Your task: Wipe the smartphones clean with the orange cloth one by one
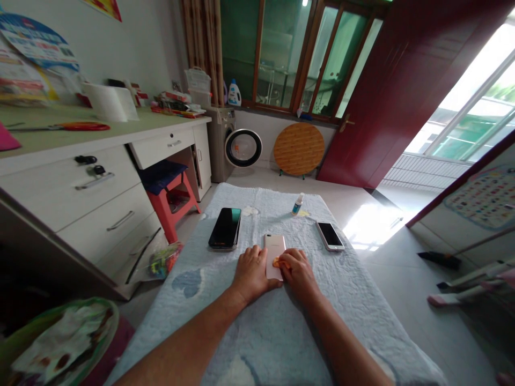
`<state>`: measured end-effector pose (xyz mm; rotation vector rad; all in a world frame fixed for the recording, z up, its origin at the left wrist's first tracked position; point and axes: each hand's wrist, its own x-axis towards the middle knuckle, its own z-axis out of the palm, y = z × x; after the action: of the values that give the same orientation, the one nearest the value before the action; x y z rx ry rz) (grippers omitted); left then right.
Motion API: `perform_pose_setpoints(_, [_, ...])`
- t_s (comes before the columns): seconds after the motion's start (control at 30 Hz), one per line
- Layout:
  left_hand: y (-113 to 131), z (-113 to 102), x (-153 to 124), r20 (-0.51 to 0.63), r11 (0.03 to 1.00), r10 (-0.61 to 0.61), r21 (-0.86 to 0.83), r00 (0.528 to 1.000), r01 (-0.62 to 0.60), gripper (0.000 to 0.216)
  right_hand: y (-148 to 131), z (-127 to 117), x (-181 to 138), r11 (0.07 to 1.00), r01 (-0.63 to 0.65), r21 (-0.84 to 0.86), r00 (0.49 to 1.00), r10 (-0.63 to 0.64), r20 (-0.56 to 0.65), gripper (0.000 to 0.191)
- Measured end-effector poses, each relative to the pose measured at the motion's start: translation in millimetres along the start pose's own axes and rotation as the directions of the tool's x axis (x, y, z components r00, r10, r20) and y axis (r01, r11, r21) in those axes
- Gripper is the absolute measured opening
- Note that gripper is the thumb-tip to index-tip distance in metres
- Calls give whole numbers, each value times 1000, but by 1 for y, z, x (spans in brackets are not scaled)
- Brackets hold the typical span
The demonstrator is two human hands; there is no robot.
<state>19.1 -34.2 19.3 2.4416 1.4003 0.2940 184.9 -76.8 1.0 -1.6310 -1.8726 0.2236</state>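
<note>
A pale pink smartphone (pixel 274 244) lies back side up on the cloth-covered table (pixel 257 343), its camera at the far end. Along its left and near edges rests my left hand (pixel 251 273), gripping it in place. My right hand (pixel 300 273) is closed on a small orange cloth (pixel 277 262), which presses against the phone's back. Left of the hands lies a large black phone (pixel 226 228), screen up. A white phone (pixel 330 236) with a dark screen is on the right. Behind them stands a small spray bottle (pixel 298 204) with a blue label.
A desk with drawers (pixel 108 198) runs along the left, a red stool (pixel 173 201) tucked under it. A waste bin (pixel 116 327) stands at the lower left. Further back are a washing machine with an open door (pixel 243 148), a round wooden tabletop (pixel 299 149) and a red door (pixel 386 80).
</note>
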Motion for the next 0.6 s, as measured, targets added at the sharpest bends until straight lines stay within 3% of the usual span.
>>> perform_pose_setpoints(0.2, [-12, -8, 5, 56, 998, 63, -7, 996, -63, 80, -5, -2, -7, 999, -38, -15, 999, 39, 25, 22])
perform_pose_setpoints(0.37, [-16, -10, 7, 66, 996, 89, -10, 994, -88, 75, -12, -4, -8, 999, 35, 41, 991, -40, 129, 23])
perform_pose_setpoints(0.6, [-13, -13, 4, 61, 994, 105, 17, 993, -106, 71, 8, -5, 34, 996, -5, -87, 987, 19, 160, 23])
